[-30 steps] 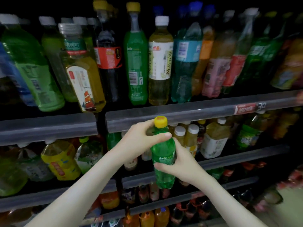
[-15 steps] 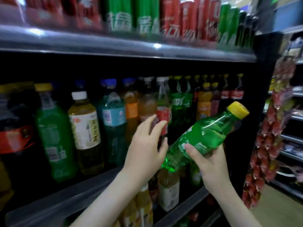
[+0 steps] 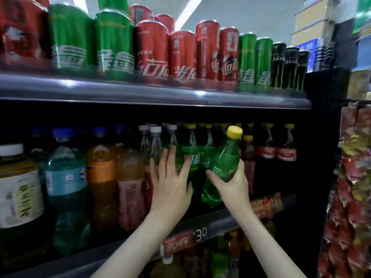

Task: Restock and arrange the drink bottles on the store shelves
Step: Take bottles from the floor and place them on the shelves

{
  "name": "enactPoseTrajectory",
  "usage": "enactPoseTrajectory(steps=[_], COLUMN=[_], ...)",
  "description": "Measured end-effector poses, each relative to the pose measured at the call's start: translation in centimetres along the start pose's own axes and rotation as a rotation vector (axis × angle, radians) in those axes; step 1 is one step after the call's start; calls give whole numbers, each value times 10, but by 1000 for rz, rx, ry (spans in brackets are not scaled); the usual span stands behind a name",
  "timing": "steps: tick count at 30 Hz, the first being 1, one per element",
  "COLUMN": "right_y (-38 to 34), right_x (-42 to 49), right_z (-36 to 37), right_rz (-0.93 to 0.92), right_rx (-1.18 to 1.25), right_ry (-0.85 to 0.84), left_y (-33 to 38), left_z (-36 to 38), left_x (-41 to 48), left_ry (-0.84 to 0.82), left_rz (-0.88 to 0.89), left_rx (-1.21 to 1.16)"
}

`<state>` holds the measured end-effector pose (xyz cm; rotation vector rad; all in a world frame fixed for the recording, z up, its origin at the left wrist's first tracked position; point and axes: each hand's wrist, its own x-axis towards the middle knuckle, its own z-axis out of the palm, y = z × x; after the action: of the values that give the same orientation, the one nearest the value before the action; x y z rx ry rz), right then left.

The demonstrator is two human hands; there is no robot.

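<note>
The middle shelf is packed along its length. Big tea and orange drinks stand at the left, red-labelled cola bottles at the right, and a block of green bottles with yellow caps stands upright between them, running from near to far. The green bottle in hand hangs just in front of that block's right side, above the shelf lip and not yet on the board. Its long axis tilts, base down, left and near, and yellow cap up, right and toward the shelf. The right hand wraps its lower body from the right, fingers curled under the label. The left hand lies flat and spread, fingertips against the left of the green block; whether it presses them I cannot tell. The slot probably lies straight ahead of the right hand, so the bottle likely needs righting before going in.
</note>
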<state>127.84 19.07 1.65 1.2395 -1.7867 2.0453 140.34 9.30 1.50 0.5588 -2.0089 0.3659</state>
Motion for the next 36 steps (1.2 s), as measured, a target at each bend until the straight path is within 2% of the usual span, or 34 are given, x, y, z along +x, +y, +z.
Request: enactPoseTrajectory(steps=[2, 6, 7, 12, 17, 18, 22, 25, 30, 36], right_y=[14, 31, 35, 49, 55, 55, 60, 61, 64, 52], right_x=[17, 38, 40, 43, 62, 69, 89, 94, 71, 46], right_z=[5, 11, 10, -5, -20, -22, -24, -28, -50, -61], right_rz=[43, 55, 38, -123, -290, -270, -169, -187, -242, -287], right_rx=[-36, -81, -105, -314, -574, -618, -776, -695, -260, -52], right_ry=[-52, -132, -159, -258, 167, 163, -49, -24, -54, 35], left_y=[8, 31, 36, 42, 49, 52, 63, 70, 72, 65], left_z=[7, 22, 29, 64, 77, 77, 87, 92, 91, 75], left_x=[7, 20, 23, 42, 45, 45, 52, 63, 73, 57], left_ry=[-85, -483, -531, -553, -486, -482, -509, -585, -698, -747], left_rz=[7, -155, -186, -382, -455, -454, -469, -528, -594, -374], left_rx=[-70, -380, -405, -574, -590, -575, -439, -362, -347, -392])
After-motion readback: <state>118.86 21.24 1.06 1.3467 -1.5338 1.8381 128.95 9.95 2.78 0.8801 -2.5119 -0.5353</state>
